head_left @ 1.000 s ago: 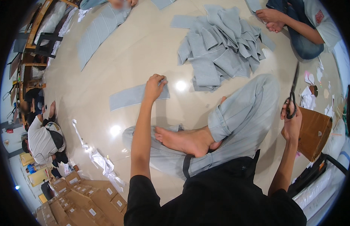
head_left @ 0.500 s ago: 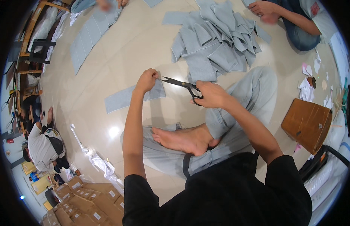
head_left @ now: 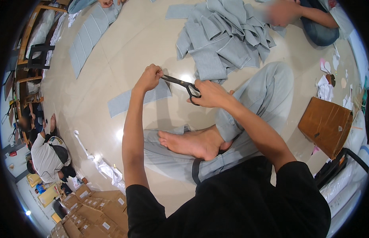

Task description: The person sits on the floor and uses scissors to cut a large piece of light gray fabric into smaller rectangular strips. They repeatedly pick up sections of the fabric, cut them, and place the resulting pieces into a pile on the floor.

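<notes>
My left hand (head_left: pixel 150 76) is closed in a pinch above the right end of a light grey fabric strip (head_left: pixel 127 102); whatever is between the fingertips is too small to make out. My right hand (head_left: pixel 211 94) grips black-handled scissors (head_left: pixel 183 84). Their blades point left, with the tips right at my left fingertips, and look nearly closed. Beneath my left forearm, the strip stretches across the tiled floor, partly covered by the wrist. I sit cross-legged, my bare foot (head_left: pixel 188 142) just nearer than the strip.
Beyond my hands lies a heap of grey fabric pieces (head_left: pixel 226 39). A row of overlapping pieces (head_left: pixel 87 41) is at the far left, by another person's hands. Someone else's arm (head_left: pixel 317 16) shows at far right. A brown carton (head_left: pixel 326 126) stands right; stacked boxes (head_left: pixel 101 210) fill the lower left.
The scissors have moved left, bringing their tips up to my left fingertips, and the blades have come closer together. Part of the shift across the picture comes from my head moving.
</notes>
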Demonstrator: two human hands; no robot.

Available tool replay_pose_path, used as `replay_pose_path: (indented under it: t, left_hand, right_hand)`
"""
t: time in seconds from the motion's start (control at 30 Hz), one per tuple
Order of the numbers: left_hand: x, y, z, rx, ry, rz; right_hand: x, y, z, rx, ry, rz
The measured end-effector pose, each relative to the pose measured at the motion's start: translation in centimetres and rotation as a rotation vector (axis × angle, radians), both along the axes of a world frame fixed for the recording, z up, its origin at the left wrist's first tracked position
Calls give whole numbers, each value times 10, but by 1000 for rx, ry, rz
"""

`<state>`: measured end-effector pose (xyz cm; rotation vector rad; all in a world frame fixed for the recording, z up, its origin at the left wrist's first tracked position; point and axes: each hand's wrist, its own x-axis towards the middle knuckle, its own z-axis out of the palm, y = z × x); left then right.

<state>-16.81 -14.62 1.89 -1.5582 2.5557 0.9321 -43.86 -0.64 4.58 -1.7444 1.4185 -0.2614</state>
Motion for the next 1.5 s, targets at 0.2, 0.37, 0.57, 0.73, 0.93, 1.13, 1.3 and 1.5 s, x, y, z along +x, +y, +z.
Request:
replay_pose_path:
  t: [0.2, 0.37, 0.57, 0.73, 0.93, 1.13, 1.3, 1.5]
  left_hand:
    - [6, 0, -3, 100, 89, 85]
    - [4, -4, 2, 173, 1, 86]
    - [8, -6, -1, 146, 32, 52]
    - [4, -5, -1, 176, 7, 68]
    - [3, -8, -7, 126, 6, 74]
    - [6, 5, -5, -44, 235, 285]
    - [-43, 44, 13, -81, 143, 152]
    - [141, 51, -40, -102, -208, 784]
  right_hand:
    - [3, -2, -5, -11, -34, 13]
    - [2, -2, -5, 30, -43, 28]
    - [4, -3, -7, 22, -75, 5]
    - [3, -2, -5, 40, -65, 15]
    - [-3, -2, -8, 40, -80, 4]
    - [-7, 6, -20, -96, -93, -172]
    - [-31, 5, -38, -116, -84, -397]
    - [-3, 8, -21, -102, -197, -329]
